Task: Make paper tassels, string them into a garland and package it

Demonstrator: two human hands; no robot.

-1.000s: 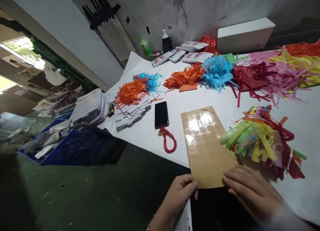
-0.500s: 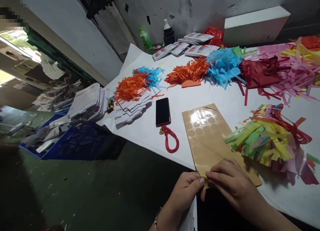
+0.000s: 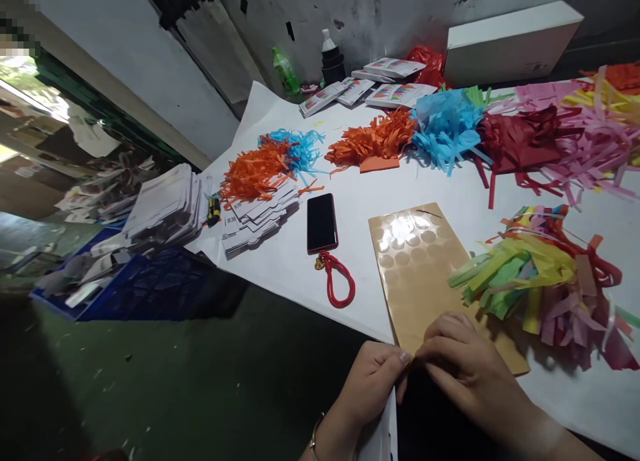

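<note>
A tan sheet of round clear stickers (image 3: 425, 284) lies at the table's front edge, light glinting off the circles at its far end. My left hand (image 3: 373, 381) pinches the sheet's near-left corner between thumb and curled fingers. Close against it, my right hand (image 3: 467, 361) is closed in a pinch at the same corner, its fingertips almost touching the left thumb. Whatever sits between the right fingertips is too small to make out. A multicoloured tissue-paper tassel bundle (image 3: 545, 268) rests partly over the sheet's right side.
A phone (image 3: 321, 222) with a red strap (image 3: 343, 284) lies left of the sheet. Behind are orange (image 3: 375, 140), blue (image 3: 447, 131) and dark red tassels (image 3: 523, 138), flat boxes and a white box (image 3: 510, 44). A blue crate (image 3: 150, 281) stands on the floor.
My hands have drawn closer together at the sheet's corner, and the tan piece between them shows less. The view has shifted slightly; the sheet sits a little further right in it.
</note>
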